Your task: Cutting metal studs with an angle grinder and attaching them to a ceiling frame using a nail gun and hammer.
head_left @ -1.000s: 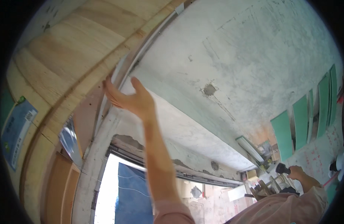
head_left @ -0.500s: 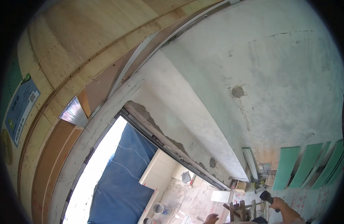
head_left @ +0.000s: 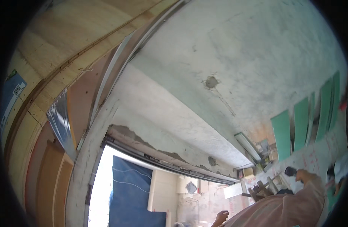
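Note:
My right hand [head_left: 303, 175] is closed round the handle of a black-headed hand tool [head_left: 290, 171], held out to the right. The tool's exact kind is too small to tell. Low in the picture, my left hand [head_left: 221, 216] hangs away from my body with fingers loosely bent and apart, and nothing shows in it. Between the hands, below me, stands a wooden frame of rough bars [head_left: 261, 192], partly hidden by my clothing.
Wood panelling [head_left: 87, 22] and metal channel [head_left: 109, 72] run close on the upper left. Green boards [head_left: 281, 134] lean against the plastered wall [head_left: 253, 68]. A blue sheet [head_left: 130, 189] hangs in the opening. A white board [head_left: 234, 190] lies below; another person's arm [head_left: 337, 185] shows at right.
The view has turned and tilted, bringing more of my right sleeve and torso into sight. My right hand still grips the tool. Another person has come into view at the right edge.

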`<state>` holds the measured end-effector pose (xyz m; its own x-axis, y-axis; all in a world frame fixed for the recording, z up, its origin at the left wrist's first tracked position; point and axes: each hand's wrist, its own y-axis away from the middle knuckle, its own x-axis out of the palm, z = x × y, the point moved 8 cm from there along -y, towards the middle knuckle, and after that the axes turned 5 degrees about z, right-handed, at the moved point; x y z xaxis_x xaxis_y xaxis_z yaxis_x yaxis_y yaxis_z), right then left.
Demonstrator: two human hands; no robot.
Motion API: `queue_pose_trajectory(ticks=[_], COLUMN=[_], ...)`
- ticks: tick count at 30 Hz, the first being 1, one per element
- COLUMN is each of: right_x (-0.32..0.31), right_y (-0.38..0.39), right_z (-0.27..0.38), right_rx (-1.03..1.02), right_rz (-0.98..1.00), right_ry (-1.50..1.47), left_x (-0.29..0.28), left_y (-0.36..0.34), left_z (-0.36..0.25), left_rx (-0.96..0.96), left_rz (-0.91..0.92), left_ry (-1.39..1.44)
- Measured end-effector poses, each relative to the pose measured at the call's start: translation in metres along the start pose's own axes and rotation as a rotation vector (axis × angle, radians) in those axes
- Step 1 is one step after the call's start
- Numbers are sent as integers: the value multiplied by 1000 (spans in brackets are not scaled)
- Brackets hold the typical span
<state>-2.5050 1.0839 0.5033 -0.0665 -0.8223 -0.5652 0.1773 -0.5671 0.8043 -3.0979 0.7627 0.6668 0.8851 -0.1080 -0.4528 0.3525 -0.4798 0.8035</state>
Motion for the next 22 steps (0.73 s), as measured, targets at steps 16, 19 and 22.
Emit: queue_pose_trajectory(ticks=[16, 19, 22], right_x=[-48, -74, -113], right_y=[131, 100, 96], right_z=[-22, -13, 22], right_rx=[77, 17, -55], right_rz=[-117, 23, 122], right_ry=[-95, -70, 100], left_x=[-67, -18, 65], left_y=[8, 42, 103], left_z=[49, 101, 141], left_rx=[52, -17, -206], left_rz=[-309, -477, -563], left_ry=[185, 382, 550])
